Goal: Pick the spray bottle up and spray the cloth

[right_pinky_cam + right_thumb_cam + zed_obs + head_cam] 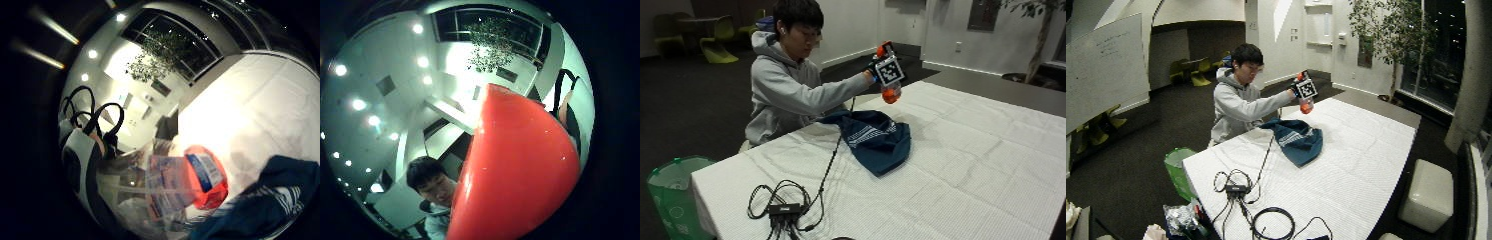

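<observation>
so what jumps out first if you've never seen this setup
The orange spray bottle, gripped in the gloved right hand and lifted above the white-covered table. Next, the dark blue cloth with white stripes, bunched on the table just below the bottle, in front of the person.

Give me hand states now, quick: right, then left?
Right hand: holds the orange spray bottle up above the table.
Left hand: cannot be told; hidden behind the blue cloth.
</observation>
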Demonstrator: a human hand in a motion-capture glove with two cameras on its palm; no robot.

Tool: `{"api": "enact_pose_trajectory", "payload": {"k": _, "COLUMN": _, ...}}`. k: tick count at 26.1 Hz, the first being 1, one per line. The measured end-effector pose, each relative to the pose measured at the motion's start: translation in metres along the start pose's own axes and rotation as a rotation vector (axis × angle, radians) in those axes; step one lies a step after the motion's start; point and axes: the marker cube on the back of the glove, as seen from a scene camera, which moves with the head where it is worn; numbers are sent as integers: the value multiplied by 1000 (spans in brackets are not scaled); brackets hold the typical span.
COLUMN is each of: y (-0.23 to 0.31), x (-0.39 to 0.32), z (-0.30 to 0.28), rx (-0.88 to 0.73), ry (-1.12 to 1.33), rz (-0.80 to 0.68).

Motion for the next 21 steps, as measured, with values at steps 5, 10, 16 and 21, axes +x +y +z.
{"api": "enact_pose_trajectory", "payload": {"k": 5, "y": -13, "x": 51, "z": 27, "rx": 91, "ry": 37, "rz": 9}}
{"api": "enact_pose_trajectory", "payload": {"k": 10, "y": -13, "x": 87, "z": 40, "rx": 125, "ry": 54, "rz": 48}}
{"api": "enact_pose_trajectory", "payload": {"k": 16, "y": -25, "x": 92, "z": 35, "rx": 127, "ry": 95, "rz": 99}}
{"api": "enact_pose_trajectory", "payload": {"k": 21, "y": -3, "x": 87, "z": 25, "rx": -51, "ry": 194, "rz": 125}}
